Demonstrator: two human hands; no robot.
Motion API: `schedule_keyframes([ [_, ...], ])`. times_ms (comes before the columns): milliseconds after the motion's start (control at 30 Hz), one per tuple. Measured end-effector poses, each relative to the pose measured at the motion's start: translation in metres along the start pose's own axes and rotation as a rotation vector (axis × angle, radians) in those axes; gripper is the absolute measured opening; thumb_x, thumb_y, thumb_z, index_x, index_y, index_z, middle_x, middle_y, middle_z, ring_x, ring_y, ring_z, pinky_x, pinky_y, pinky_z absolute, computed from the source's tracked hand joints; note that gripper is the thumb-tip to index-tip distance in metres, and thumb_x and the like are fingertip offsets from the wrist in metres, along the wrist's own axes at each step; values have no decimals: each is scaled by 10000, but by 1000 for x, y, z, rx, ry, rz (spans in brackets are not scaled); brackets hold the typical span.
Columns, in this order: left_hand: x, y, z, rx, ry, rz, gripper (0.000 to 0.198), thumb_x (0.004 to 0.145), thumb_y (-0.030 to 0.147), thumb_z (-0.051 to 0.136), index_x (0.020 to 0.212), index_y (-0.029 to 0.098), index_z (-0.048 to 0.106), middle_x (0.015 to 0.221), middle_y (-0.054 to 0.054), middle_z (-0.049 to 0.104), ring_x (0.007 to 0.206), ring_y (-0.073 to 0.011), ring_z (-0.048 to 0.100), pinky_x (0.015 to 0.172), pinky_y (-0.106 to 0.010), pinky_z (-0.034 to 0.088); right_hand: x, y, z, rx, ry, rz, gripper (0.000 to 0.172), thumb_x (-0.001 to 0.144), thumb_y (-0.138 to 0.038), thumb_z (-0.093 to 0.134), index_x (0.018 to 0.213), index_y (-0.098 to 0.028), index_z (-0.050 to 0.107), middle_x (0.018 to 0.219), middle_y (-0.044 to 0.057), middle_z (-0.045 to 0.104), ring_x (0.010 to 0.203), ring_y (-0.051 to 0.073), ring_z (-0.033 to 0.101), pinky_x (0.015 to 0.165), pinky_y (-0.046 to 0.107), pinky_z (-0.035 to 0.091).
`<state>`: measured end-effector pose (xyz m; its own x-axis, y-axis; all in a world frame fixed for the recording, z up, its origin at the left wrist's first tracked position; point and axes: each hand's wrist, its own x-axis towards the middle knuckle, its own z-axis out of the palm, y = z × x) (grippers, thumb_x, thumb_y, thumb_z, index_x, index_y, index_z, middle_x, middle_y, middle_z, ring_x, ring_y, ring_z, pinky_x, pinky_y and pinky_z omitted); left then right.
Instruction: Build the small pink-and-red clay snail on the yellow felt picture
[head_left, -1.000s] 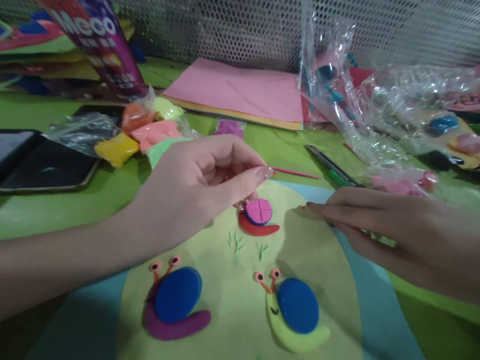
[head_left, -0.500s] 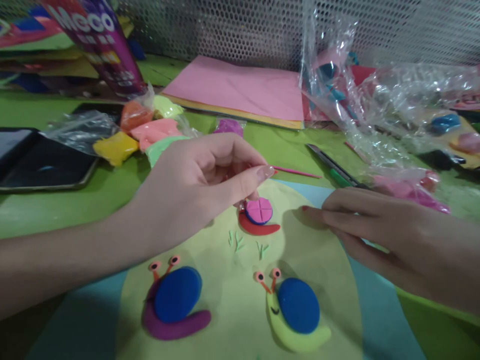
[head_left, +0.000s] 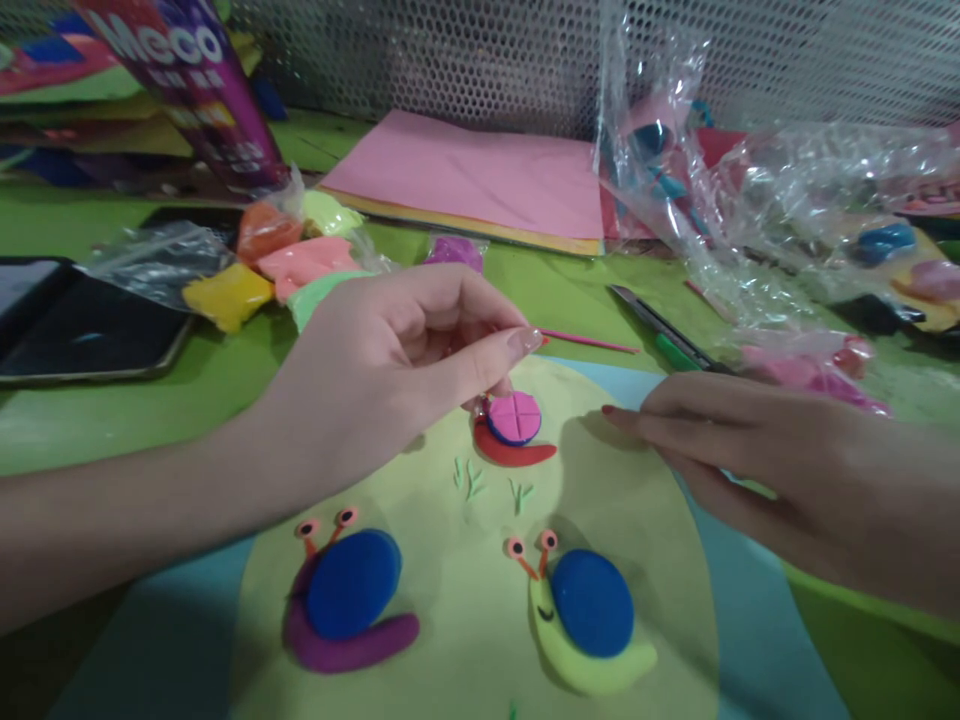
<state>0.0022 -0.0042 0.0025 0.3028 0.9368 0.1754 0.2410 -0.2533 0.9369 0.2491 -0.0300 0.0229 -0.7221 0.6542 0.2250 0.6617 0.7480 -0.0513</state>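
My left hand [head_left: 390, 360] hovers above the red clay snail [head_left: 517, 455], thumb and index finger pressed in a pinch. A speck of red shows at their tips; whether it is clay or a nail I cannot tell. Its lower fingers hide the snail's head, beside the pink shell [head_left: 514, 417] scored with a cross. My right hand [head_left: 757, 460] is at the right edge of the yellow paper circle [head_left: 465, 590], fingers stretched out, nothing visible in them. Nearer me are a purple snail [head_left: 352, 655] and a yellow-green snail [head_left: 600, 672], both with blue shells and orange eye stalks.
Bags of coloured clay [head_left: 307, 265] and a dark phone [head_left: 90, 325] lie at left. A purple Meco cup [head_left: 199, 100] stands behind them. A thin pink stick [head_left: 589, 341], a craft knife [head_left: 660, 330], clear plastic wrap [head_left: 795, 190] and pink paper [head_left: 480, 175] lie beyond the circle.
The whole view has shifted slightly. Both hands keep nearly the same pose and place over the paper, and the snails look unchanged.
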Motion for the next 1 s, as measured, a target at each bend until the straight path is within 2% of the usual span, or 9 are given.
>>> schedule_keyframes([
  [100,-1,1,1,2,4,-10,63,774,253,621,729,209,621,580,81,603,493,-36,554,464,-84,432,-1,3,-2,-20,-171,-127,334,961,-266,289,941,-233,621,988,46,625,699,107,645,495,195,500],
  [233,-1,2,0,27,0,3,82,782,268,613,722,212,620,587,81,606,496,-33,551,467,-77,431,-4,2,-3,-74,-213,-113,331,960,-267,258,981,-243,587,1035,49,584,773,127,638,521,222,502],
  [400,-1,2,-1,63,-6,-7,89,782,286,608,727,218,624,587,71,606,497,-47,561,456,-93,432,-7,-1,-1,-80,-273,-111,376,956,-263,217,1041,-242,583,999,49,560,736,126,619,561,271,495],
  [567,-1,2,0,64,15,-21,61,767,260,623,728,214,624,580,73,603,492,-46,556,454,-92,430,-2,-6,-1,-44,-339,-42,400,950,-261,213,1107,-230,580,1028,57,551,769,145,616,591,289,497],
  [733,-2,2,1,33,11,-21,70,767,249,620,713,204,616,577,67,597,490,-50,550,466,-102,437,5,-1,-6,113,-326,50,350,931,-244,317,1146,-247,592,1029,36,594,703,125,630,548,240,502],
  [900,-2,2,0,46,5,-29,104,765,306,626,722,212,627,581,54,603,501,-72,561,464,-130,438,6,12,-7,189,-260,-40,285,927,-260,387,1077,-250,628,1048,15,623,777,149,646,529,225,510],
  [1000,-1,0,0,78,11,-19,138,768,353,621,729,221,635,579,49,603,494,-77,558,462,-138,436,6,13,-7,163,-274,-64,276,928,-237,388,1083,-252,616,1035,14,618,773,136,642,551,219,509],
])
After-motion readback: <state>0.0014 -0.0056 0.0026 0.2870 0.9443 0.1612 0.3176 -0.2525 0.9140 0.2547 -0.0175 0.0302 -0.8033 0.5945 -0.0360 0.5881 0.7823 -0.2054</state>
